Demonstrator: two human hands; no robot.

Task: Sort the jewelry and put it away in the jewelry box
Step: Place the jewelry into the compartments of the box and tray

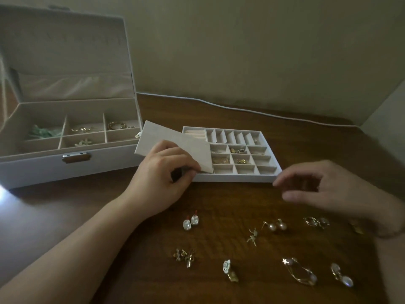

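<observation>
Beige flap [175, 144] pinched by left hand [163, 174] over tray [232, 178]; right hand [324, 189] loosely curled, empty, at tray's front-right corner. Lift flap clear before loading earrings [275, 226].

Pale grey box [43, 170], beige lining; dark brown woodgrain table [219, 216]; gold and pearl-white earrings [276, 226]; white cable [241, 110].

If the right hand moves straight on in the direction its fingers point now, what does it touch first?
Probably the divided tray: the right hand points left, its fingertips near the tray's front right corner. Beyond that is the left hand, which holds a flat card. Depth is unclear.
</observation>
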